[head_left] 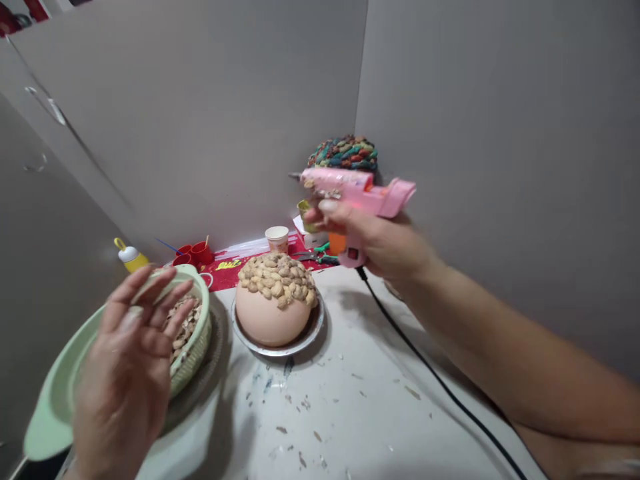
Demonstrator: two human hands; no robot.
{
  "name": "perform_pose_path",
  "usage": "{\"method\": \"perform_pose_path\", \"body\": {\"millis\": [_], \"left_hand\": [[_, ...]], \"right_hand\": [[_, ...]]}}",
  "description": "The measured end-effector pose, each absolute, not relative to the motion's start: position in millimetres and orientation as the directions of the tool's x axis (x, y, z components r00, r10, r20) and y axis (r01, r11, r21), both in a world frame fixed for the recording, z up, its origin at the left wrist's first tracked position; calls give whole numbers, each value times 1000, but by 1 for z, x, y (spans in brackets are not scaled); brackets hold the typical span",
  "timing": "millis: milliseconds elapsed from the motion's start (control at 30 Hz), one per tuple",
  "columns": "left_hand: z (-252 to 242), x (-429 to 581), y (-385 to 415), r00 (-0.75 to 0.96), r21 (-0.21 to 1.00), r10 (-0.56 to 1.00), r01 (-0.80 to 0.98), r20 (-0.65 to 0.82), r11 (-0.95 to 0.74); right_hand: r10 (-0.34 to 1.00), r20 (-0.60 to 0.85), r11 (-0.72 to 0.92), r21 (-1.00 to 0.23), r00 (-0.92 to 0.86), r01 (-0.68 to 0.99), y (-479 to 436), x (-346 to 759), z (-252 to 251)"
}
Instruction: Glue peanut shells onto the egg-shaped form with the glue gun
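My right hand point(370, 233) is wrapped round a pink hot glue gun point(345, 183), raised above the table with its nozzle pointing left. A black cord runs down from its grip. My left hand point(133, 360) is raised palm up with fingers spread and nothing in it, in front of a pale green colander point(200, 340) that holds peanut shells point(185, 330). Between the hands a smooth, pale pink ball point(270, 320) rests in a shallow metal dish point(280, 351). Peanut shells point(277, 277) cover the upper part of the ball.
Shell crumbs litter the white table point(360, 427). Along the back stand a paper cup point(277, 238), red cups point(202, 253), a yellow bottle point(131, 257) and green-handled pliers point(320, 255). A multicoloured bumpy dome point(345, 152) sits in the corner, before grey walls point(225, 113).
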State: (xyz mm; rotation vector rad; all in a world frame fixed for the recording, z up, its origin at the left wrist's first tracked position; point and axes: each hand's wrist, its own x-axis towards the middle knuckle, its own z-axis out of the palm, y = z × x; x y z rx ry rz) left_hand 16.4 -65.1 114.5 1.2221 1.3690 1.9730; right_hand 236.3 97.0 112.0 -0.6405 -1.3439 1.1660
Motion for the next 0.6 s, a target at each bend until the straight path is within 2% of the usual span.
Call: {"method": "perform_pose_path", "body": {"millis": [67,167,267,367,467,500,600], "left_hand": [[129,8,-82,-566,884,682,242,463,-400],[140,-14,-100,-610,837,576,438,544,-327],[139,-48,-104,-579,793,580,570,572,-213],[129,-81,-96,-458,738,789,675,409,10],[113,-97,-83,-350,659,902,745,251,105],[107,-99,-78,-230,552,959,828,166,103],[93,-101,-65,-86,472,996,879,18,67]], "right_hand": [[918,383,335,-888,-102,-316,90,243,122],[900,430,369,-835,-68,-408,79,248,134],[909,402,321,-842,-108,-433,68,247,139],[921,349,250,-872,-176,-422,56,243,139],[917,324,250,-921,-231,-300,48,239,133],[914,317,258,-935,-251,-244,46,238,130],[889,333,294,-941,-315,-166,42,236,123]]}}
